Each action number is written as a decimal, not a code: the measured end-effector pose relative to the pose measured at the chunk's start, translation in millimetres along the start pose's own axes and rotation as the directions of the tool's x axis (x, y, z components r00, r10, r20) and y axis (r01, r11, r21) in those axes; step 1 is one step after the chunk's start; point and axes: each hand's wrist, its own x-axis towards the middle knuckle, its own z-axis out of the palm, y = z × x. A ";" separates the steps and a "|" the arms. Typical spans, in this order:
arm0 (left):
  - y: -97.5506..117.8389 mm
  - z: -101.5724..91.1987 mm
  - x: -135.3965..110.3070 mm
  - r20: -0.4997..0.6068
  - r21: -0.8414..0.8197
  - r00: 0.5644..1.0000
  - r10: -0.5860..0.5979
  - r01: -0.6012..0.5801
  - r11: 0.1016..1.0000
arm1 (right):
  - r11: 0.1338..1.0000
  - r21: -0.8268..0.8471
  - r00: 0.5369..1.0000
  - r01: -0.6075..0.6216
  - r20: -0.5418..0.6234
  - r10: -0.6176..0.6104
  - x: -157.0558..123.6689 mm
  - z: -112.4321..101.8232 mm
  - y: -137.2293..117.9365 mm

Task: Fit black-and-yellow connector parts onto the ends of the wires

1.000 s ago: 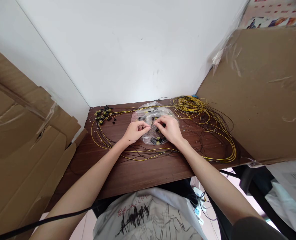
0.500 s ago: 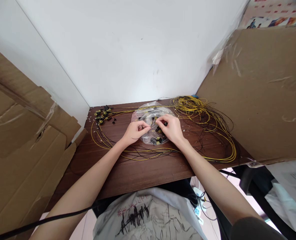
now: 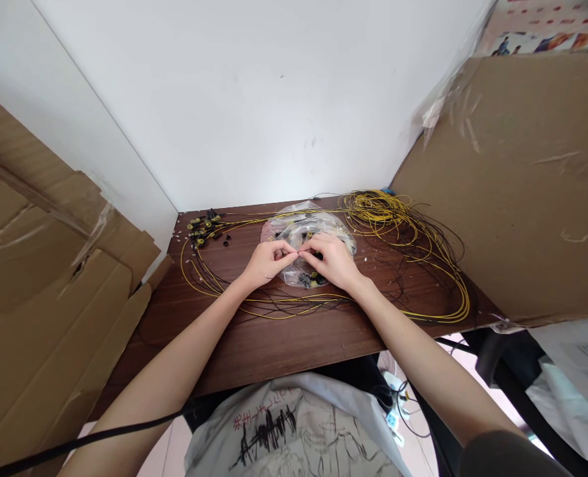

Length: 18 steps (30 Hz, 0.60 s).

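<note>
Over a clear plastic bag (image 3: 301, 211), my left hand (image 3: 270, 262) and my right hand (image 3: 334, 260) meet fingertip to fingertip. The left thumb and index finger are pinched on what looks like a thin wire, mostly hidden, with a dark strand showing by the heel of that hand. My right thumb and forefinger are pinched right beside them; whatever lies between these is too small to make out. Small black and yellow connectors (image 3: 312, 279) show in or on the bag beneath the hands.
Yellow and black wires (image 3: 378, 207) lie coiled at the back right and loop across the brown table (image 3: 294, 344). Black and yellow connectors (image 3: 204, 228) are heaped at the back left. Cardboard panels (image 3: 46, 265) stand on both sides, with a white wall (image 3: 274, 106) behind.
My right hand has moved slightly left and down, bringing its pinched fingertips against those of my left hand. The left hand has stayed almost still.
</note>
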 end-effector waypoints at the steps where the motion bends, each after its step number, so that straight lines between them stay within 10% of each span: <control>1: 0.5 -0.1 -0.2 0.002 -0.003 1.000 -0.001 0.001 1.000 | 1.000 0.001 1.000 -0.010 -0.006 0.010 0.1 0.3 -0.1; 18: 0.0 0.0 -0.8 0.010 -0.006 1.000 -0.003 0.003 1.000 | 0.987 0.045 0.969 -0.157 -0.186 0.163 1.7 -6.1 1.7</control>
